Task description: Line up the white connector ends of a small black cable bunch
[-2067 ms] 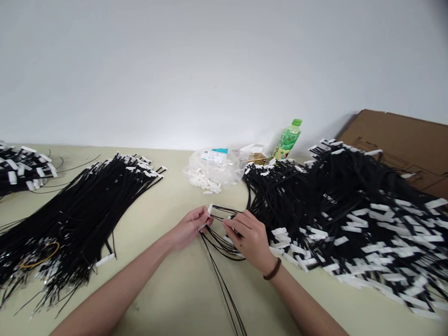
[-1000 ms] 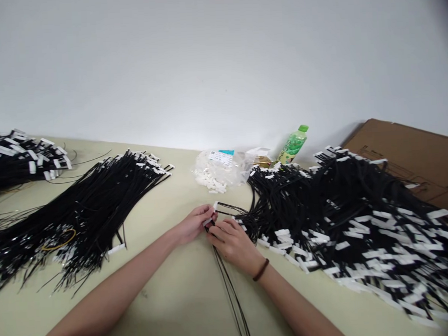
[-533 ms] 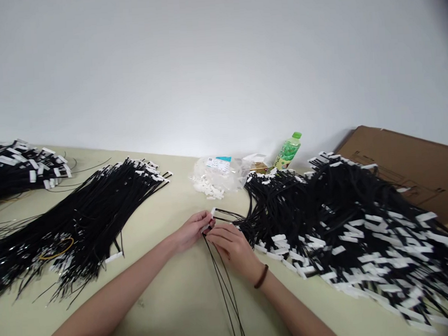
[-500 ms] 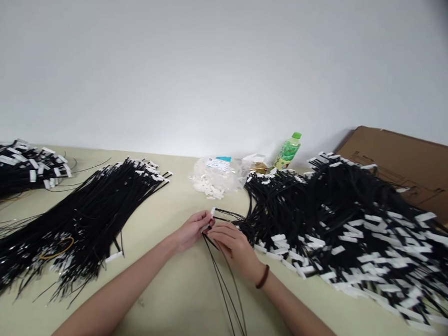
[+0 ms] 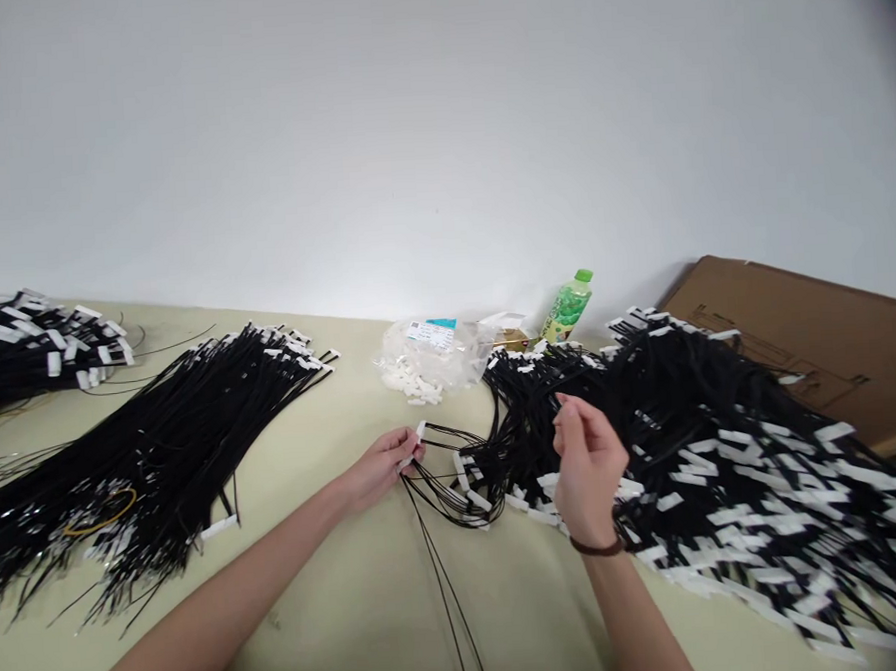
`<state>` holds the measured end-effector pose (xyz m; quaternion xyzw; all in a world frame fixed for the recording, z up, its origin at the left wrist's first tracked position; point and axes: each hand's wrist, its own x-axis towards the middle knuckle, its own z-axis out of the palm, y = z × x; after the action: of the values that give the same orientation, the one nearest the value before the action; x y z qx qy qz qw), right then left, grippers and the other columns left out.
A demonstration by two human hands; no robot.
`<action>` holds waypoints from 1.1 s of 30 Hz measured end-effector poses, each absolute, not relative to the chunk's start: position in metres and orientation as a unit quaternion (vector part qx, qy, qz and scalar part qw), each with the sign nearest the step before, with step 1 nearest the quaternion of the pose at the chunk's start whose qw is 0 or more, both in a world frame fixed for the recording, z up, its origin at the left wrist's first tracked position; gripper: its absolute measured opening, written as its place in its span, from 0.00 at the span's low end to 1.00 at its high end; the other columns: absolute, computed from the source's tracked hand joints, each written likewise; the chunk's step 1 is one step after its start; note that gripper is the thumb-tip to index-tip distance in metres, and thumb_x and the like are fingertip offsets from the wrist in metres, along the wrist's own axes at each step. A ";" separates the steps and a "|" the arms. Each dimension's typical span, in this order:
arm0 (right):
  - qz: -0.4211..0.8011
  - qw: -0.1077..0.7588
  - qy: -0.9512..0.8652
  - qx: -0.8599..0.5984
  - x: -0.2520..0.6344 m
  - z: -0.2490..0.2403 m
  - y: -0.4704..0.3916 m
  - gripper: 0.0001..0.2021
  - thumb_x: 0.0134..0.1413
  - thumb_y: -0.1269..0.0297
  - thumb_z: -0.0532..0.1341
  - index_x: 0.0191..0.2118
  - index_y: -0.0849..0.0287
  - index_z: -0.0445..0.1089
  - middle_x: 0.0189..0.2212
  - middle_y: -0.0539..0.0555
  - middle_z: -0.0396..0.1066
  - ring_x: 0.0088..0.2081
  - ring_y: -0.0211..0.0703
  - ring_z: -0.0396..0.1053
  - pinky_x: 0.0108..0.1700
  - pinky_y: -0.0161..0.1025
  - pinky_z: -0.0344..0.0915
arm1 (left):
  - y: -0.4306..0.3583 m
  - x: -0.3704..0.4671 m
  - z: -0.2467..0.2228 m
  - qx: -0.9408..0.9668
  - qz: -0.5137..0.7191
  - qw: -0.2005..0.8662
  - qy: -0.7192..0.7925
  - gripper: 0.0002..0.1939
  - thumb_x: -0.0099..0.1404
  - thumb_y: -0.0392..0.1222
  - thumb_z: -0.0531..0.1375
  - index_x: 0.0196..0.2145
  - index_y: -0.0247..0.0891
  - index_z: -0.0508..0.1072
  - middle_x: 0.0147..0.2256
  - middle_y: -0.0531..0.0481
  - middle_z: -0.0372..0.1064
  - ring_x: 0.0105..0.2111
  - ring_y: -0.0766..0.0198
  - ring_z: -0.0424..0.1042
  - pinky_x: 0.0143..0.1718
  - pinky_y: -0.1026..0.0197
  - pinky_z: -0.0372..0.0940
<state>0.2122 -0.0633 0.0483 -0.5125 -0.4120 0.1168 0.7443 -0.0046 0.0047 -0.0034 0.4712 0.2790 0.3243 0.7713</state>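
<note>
Pinched between the left hand's [image 5: 380, 466] fingertips is a small white connector [image 5: 420, 431] on thin black wires [image 5: 445, 486] that trail toward the table's [image 5: 356, 581] near edge. Right hand [image 5: 588, 460] is raised over the big right-side wire heap [image 5: 724, 441], fingers loosely curled; whether it grips anything, I cannot tell. Bare tabletop lies between the forearms. Near the far edge sit a labelled bag [image 5: 430, 351], print unreadable, and a green bottle [image 5: 565, 309].
</note>
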 end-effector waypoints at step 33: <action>-0.050 0.416 -0.773 -0.477 0.159 0.002 -0.057 0.09 0.54 0.71 0.51 0.25 0.60 0.63 0.22 0.51 0.61 0.27 0.37 0.58 0.30 0.34 0.54 | 0.006 -0.004 -0.003 0.540 0.316 0.734 0.264 0.14 0.57 0.49 0.57 0.27 0.36 0.60 0.24 0.54 0.55 0.24 0.71 0.51 0.24 0.67 0.47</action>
<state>0.1591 -0.0571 0.0015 -0.4766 -0.7728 -0.0499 0.4161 -0.0036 0.0059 -0.0028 0.5403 0.2645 0.3158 0.7337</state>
